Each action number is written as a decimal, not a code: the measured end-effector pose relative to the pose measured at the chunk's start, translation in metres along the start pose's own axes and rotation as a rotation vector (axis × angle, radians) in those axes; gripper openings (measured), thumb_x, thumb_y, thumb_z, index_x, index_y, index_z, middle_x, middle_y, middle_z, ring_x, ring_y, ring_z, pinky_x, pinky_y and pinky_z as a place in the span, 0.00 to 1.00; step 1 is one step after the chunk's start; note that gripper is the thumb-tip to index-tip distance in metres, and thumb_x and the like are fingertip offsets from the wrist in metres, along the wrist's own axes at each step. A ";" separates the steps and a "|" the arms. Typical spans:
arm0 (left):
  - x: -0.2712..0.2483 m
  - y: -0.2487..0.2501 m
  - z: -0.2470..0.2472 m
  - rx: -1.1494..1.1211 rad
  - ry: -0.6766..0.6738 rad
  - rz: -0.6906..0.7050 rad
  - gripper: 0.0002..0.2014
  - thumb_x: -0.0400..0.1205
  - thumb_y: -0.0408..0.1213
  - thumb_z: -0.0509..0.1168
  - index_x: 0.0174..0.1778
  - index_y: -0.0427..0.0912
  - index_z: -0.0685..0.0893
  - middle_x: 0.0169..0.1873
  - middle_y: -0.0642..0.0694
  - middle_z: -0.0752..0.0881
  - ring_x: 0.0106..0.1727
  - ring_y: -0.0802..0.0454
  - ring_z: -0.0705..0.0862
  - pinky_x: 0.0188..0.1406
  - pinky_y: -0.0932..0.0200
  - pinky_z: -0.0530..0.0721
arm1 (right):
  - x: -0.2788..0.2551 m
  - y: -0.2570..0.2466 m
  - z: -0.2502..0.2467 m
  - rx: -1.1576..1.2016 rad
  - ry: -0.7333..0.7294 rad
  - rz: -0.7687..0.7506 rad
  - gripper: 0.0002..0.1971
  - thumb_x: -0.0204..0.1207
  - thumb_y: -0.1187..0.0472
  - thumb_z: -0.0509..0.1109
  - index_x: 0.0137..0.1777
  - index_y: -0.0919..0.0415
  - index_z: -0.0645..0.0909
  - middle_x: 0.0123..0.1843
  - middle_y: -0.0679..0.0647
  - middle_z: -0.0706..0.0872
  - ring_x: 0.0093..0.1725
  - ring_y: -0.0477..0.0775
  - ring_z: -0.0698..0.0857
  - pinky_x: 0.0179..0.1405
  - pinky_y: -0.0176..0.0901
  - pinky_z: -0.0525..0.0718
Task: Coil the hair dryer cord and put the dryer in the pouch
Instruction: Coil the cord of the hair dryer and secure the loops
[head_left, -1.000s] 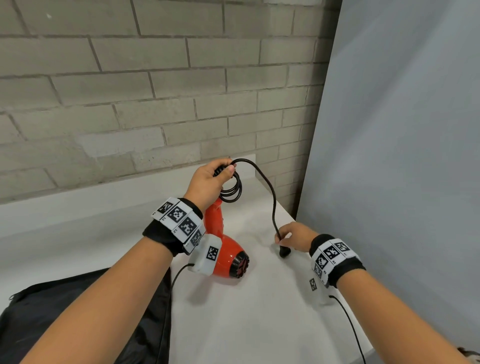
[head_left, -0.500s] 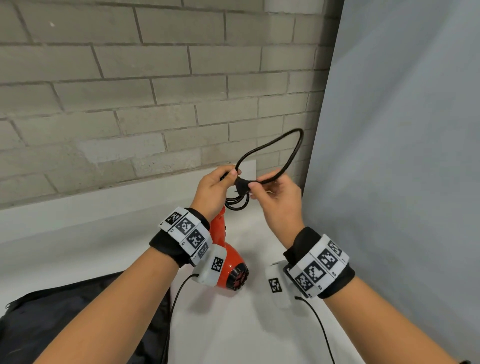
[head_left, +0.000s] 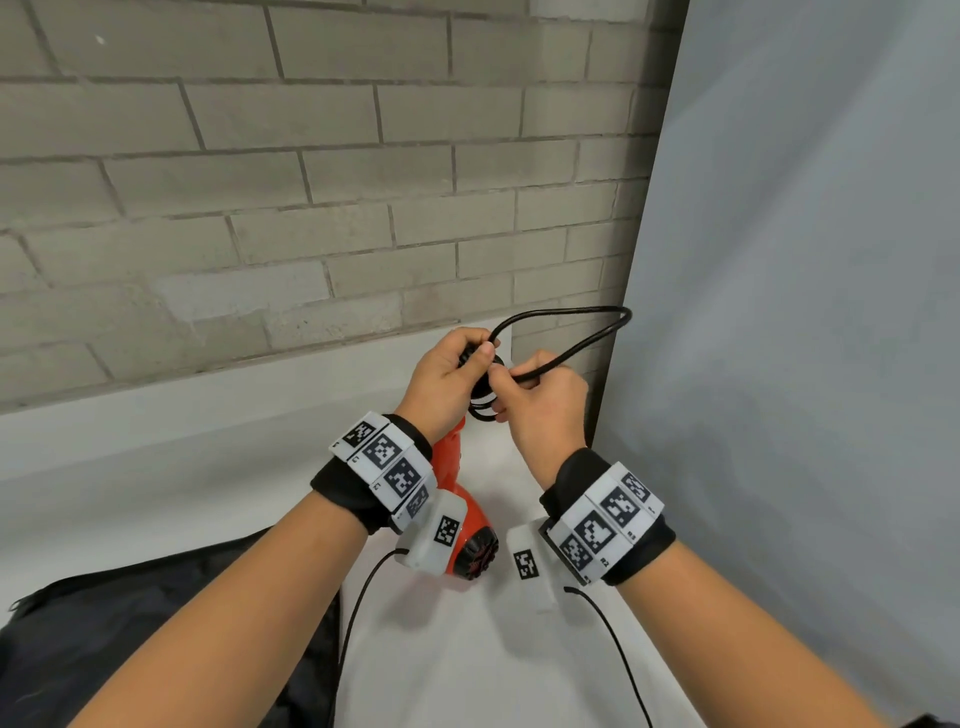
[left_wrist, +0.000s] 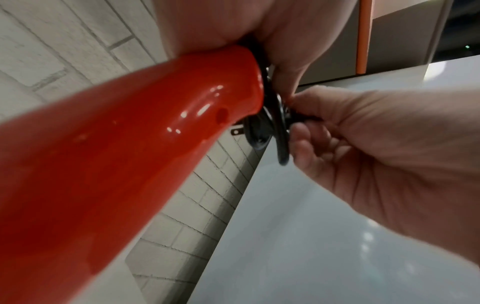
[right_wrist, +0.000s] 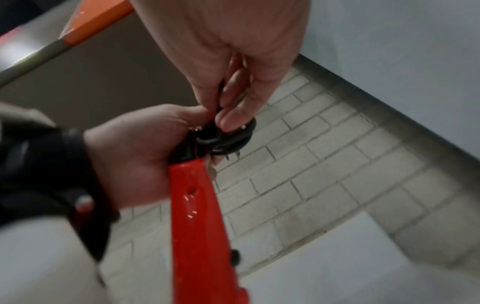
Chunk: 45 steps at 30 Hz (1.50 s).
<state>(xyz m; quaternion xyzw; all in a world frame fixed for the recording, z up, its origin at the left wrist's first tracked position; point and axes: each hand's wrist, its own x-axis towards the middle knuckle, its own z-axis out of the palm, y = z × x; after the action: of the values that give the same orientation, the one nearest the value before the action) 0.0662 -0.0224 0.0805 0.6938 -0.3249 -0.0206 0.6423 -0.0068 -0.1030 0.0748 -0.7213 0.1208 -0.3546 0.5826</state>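
We see a shiny red hair dryer (head_left: 457, 499) held up over the white table (head_left: 156, 493). Our left hand (head_left: 441, 384) squeezes its handle and the black cord (head_left: 566, 332) loops. Our right hand (head_left: 540, 400) pinches the cord's big loose loop. The black pouch (head_left: 130, 639) lies on the table, low on the left.

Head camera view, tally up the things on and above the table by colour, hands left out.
Red: 1, the hair dryer
Black: 2, the cord and the pouch
White: 2, the wrist camera boxes
Total: 5
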 end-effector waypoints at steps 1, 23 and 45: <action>0.000 0.001 0.000 -0.007 -0.001 -0.008 0.06 0.83 0.33 0.57 0.50 0.42 0.79 0.37 0.51 0.80 0.41 0.58 0.79 0.45 0.71 0.78 | 0.000 0.003 0.000 -0.027 0.027 -0.040 0.16 0.73 0.63 0.72 0.27 0.54 0.71 0.23 0.50 0.78 0.21 0.41 0.78 0.26 0.31 0.80; -0.006 0.011 -0.017 -0.180 -0.086 -0.125 0.12 0.83 0.31 0.56 0.46 0.48 0.84 0.37 0.46 0.81 0.19 0.62 0.70 0.25 0.73 0.74 | 0.020 0.105 -0.049 -1.144 -0.754 0.395 0.17 0.83 0.66 0.52 0.68 0.70 0.71 0.68 0.65 0.78 0.66 0.63 0.78 0.64 0.48 0.75; -0.013 0.017 -0.010 -0.172 -0.067 -0.105 0.08 0.74 0.31 0.69 0.33 0.48 0.87 0.29 0.47 0.81 0.19 0.62 0.70 0.22 0.71 0.71 | 0.017 0.050 -0.006 -0.082 -0.733 -0.011 0.11 0.81 0.65 0.60 0.57 0.67 0.81 0.51 0.58 0.87 0.47 0.42 0.84 0.57 0.33 0.81</action>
<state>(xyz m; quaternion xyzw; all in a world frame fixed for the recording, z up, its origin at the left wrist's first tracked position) 0.0538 -0.0067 0.0927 0.6510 -0.3067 -0.1053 0.6864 0.0135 -0.1318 0.0355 -0.8239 -0.0855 -0.0705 0.5558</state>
